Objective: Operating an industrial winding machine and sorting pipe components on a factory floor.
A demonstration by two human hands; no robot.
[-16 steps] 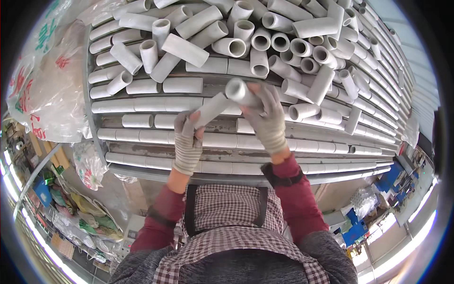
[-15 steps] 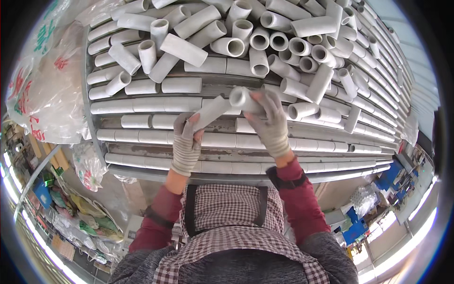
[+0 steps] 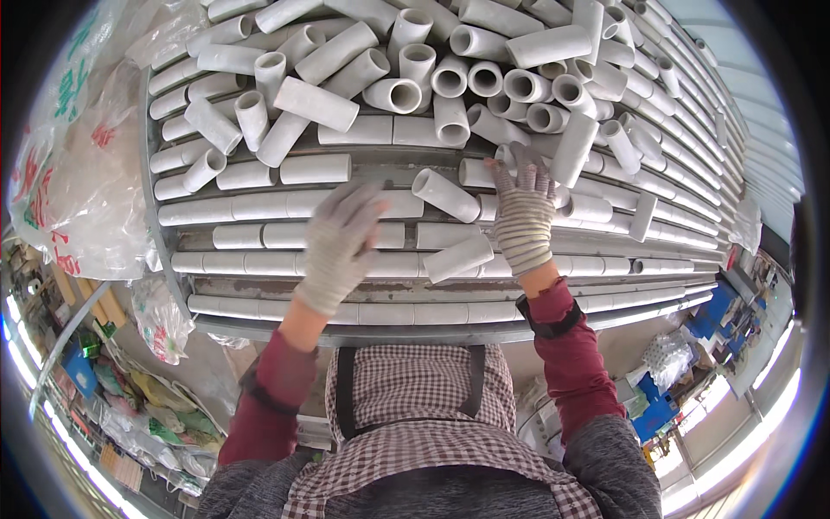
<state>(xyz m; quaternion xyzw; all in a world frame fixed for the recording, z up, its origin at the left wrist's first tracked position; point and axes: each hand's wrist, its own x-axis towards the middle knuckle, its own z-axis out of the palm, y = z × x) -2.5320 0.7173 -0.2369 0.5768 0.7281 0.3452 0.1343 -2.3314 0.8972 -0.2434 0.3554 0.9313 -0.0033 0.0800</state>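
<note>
Both my hands wear pale knitted gloves with grey fingers. My left hand (image 3: pixel 339 246) hangs over the rows of short white-grey tubes, smeared by motion; no tube shows in it, and its finger pose is unclear. My right hand (image 3: pixel 524 208) reaches forward with its fingers stretched out over the tubes at the near edge of the pile, apparently touching one end of a tube (image 3: pixel 475 172). Between the hands, one loose tube (image 3: pixel 446 195) lies slanted with its open end up-left. A second loose tube (image 3: pixel 459 259) rests askew across the nearer rows.
A heap of jumbled tubes (image 3: pixel 398 95) covers the far middle of the grooved metal rack (image 3: pixel 259 285). More tubes lie end to end in its grooves. Clear plastic sheeting (image 3: pixel 86 190) hangs at the left, and a plastic bag (image 3: pixel 670 356) with blue items sits at the right.
Both hands have let go of a tube each; these now lie loose on the rows. My left hand has drawn away from its tube, and my right hand has moved right, toward the pile.
</note>
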